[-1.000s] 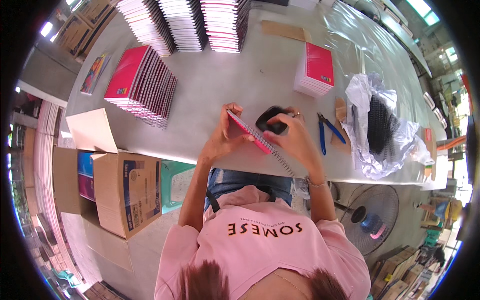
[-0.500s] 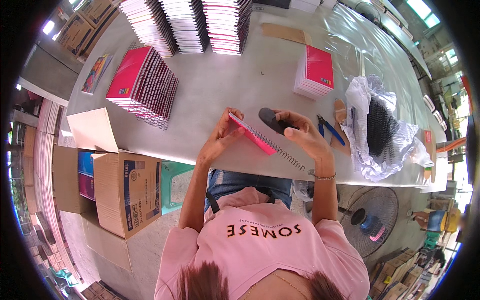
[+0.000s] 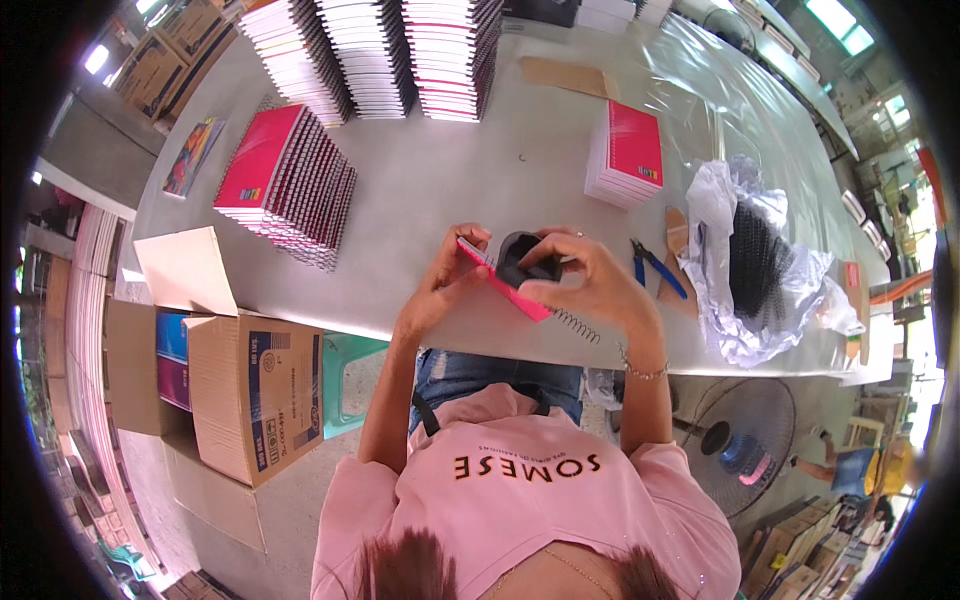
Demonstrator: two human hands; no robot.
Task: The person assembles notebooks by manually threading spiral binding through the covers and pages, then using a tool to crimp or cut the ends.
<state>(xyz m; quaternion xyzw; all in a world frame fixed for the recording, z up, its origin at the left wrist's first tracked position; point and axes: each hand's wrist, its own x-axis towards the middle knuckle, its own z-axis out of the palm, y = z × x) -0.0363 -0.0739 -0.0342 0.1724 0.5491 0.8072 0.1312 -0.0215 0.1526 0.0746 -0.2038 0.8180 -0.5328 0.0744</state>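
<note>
Notebook: pink spiral notebook (image 3: 505, 288) held edge-up above the bench (image 3: 450, 180), its wire coil (image 3: 575, 325) trailing right.
Left hand (image 3: 445, 285): pinching the notebook's left end.
Right hand (image 3: 585, 280): curled around a black tool (image 3: 522, 258) against the notebook.
Nearby: blue-handled pliers (image 3: 655, 268), bag of black coils (image 3: 755, 265), pink notebook stack (image 3: 285, 185).

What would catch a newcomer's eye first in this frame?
At the centre, the left hand and right hand hold a pink notebook with a black spiral coil. Beyond them, stacked notebooks line the table's far edge.
</note>
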